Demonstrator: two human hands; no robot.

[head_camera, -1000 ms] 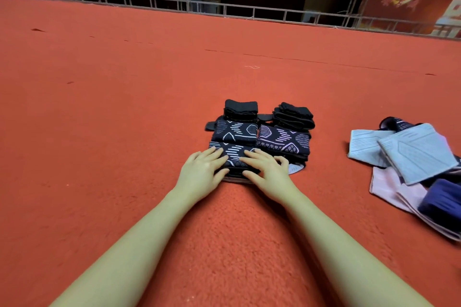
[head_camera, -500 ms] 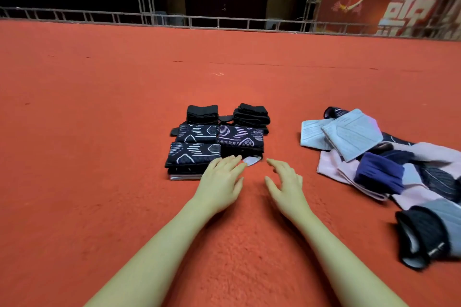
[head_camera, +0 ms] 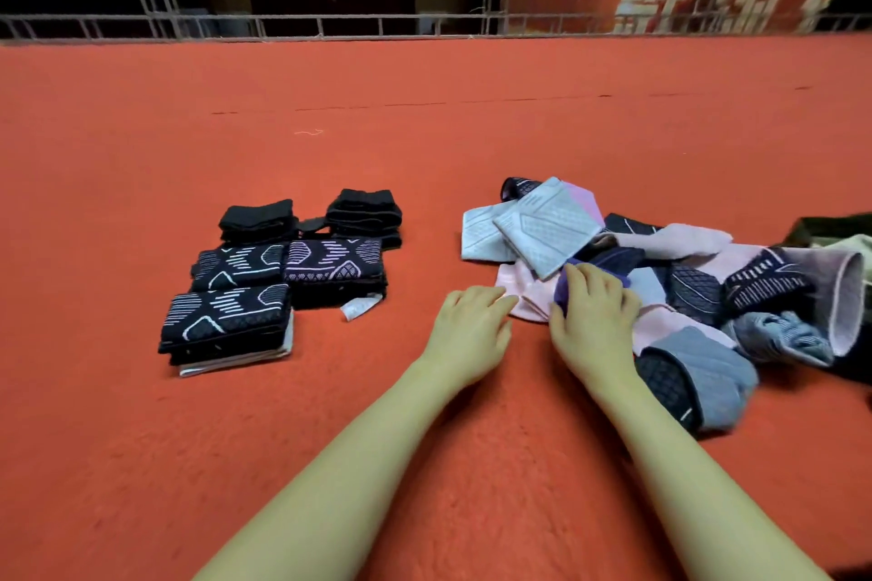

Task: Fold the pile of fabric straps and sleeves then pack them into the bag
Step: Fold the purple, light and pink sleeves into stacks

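Resting on a soft purple sleeve (head_camera: 573, 285), right hand (head_camera: 595, 321) lies flat; left hand (head_camera: 467, 328) relaxed, touching pink knit fabric (head_camera: 521, 297).

Folded stack (head_camera: 226, 318) seen black with white geometric lines; neighbouring stack (head_camera: 333, 260) black with lilac lines. Unfolded pile (head_camera: 684, 278) mixed pale grey, pink, navy, purple. Carpet (head_camera: 141, 156) orange-red.

folded black stacks (head_camera: 278, 278) left, loose pile (head_camera: 670, 278) right
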